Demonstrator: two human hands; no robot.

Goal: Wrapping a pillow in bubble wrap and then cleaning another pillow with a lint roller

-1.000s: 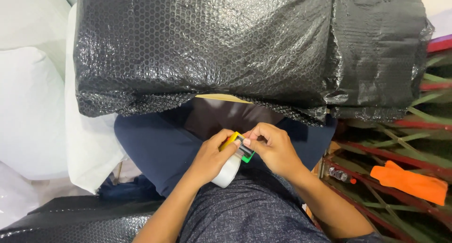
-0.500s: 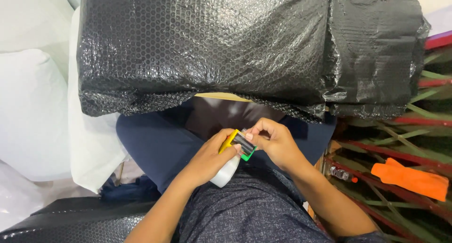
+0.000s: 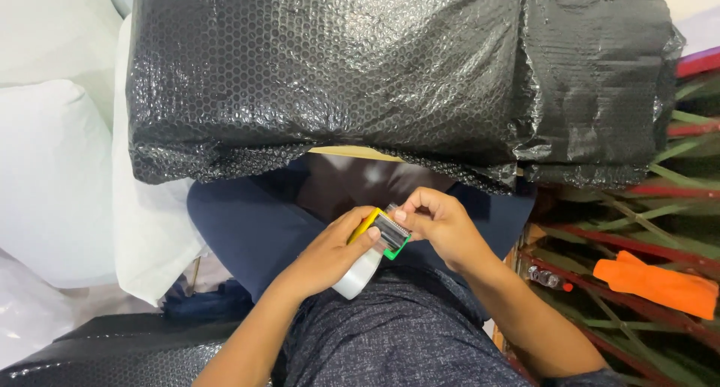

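My left hand (image 3: 326, 256) grips a tape dispenser (image 3: 379, 235) with a yellow and green frame and a roll of clear tape (image 3: 358, 274), held over my lap. My right hand (image 3: 442, 226) pinches at the toothed metal cutter end of the dispenser with thumb and fingers. Just beyond both hands a large package wrapped in black bubble wrap (image 3: 337, 72) rests across my knees, and a second wrapped piece (image 3: 600, 79) joins it on the right.
White padded bundles (image 3: 52, 177) lie to the left. An orange cloth (image 3: 656, 286) sits on a red and green frame (image 3: 622, 237) at the right. More black bubble wrap (image 3: 112, 353) lies at the lower left.
Both hands stayed on the dispenser in my lap. My right fingers shifted slightly on its cutter end, and the view moved a little.
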